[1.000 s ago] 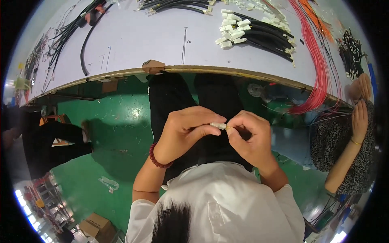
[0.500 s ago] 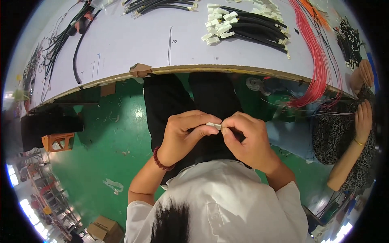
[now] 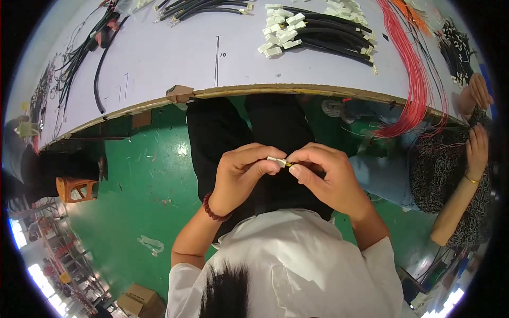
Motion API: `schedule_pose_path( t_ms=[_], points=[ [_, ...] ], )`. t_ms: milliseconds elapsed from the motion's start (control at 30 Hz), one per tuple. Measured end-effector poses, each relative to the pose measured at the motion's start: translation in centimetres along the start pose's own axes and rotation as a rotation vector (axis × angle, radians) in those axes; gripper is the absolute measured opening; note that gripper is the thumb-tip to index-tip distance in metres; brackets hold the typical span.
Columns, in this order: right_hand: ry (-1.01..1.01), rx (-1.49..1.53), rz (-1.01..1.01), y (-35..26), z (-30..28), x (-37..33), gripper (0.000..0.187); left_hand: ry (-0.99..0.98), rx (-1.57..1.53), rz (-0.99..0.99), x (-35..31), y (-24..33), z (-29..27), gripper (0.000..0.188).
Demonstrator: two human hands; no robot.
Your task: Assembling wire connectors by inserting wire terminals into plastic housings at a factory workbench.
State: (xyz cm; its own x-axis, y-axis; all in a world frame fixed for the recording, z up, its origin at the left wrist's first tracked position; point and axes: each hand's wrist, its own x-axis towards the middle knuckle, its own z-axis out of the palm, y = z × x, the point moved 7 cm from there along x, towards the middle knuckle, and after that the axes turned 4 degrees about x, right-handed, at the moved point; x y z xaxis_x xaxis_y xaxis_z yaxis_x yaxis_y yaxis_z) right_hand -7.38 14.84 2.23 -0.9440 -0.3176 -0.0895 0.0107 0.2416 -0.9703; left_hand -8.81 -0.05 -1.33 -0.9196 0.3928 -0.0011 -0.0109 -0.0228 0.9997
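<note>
Above my lap, my left hand (image 3: 248,168) pinches a small white plastic connector (image 3: 277,161) between thumb and fingertips. My right hand (image 3: 324,172) is closed on a short wire (image 3: 289,164), yellowish where it shows, at the connector's right end. The wire meets the connector, but how deep it sits inside I cannot tell. My right fingers hide the rest of the wire. On the table beyond, a pile of black cables (image 3: 334,40) with white connectors (image 3: 280,33) on their left ends lies ahead of my hands.
The white table's front edge (image 3: 238,91) runs across beyond my knees. Pink wires (image 3: 408,79) hang over it at the right, beside another person's arm (image 3: 461,196). More black cables (image 3: 207,9) and a dark cable bundle (image 3: 87,50) lie on the table. An orange stool (image 3: 77,190) stands left.
My right fingertips have drawn slightly away from the connector, and a bit of yellowish wire now shows between. The connector stays in my left hand. The view has shifted a little.
</note>
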Motion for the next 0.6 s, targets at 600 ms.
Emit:
schedule_pose_path(
  t_ms=[600],
  points=[
    [0.123, -0.301, -0.341, -3.2, 0.2, -0.1, 0.007, 0.087, 0.15, 0.142, -0.3, 2.3, -0.6, 0.017]
  ],
)
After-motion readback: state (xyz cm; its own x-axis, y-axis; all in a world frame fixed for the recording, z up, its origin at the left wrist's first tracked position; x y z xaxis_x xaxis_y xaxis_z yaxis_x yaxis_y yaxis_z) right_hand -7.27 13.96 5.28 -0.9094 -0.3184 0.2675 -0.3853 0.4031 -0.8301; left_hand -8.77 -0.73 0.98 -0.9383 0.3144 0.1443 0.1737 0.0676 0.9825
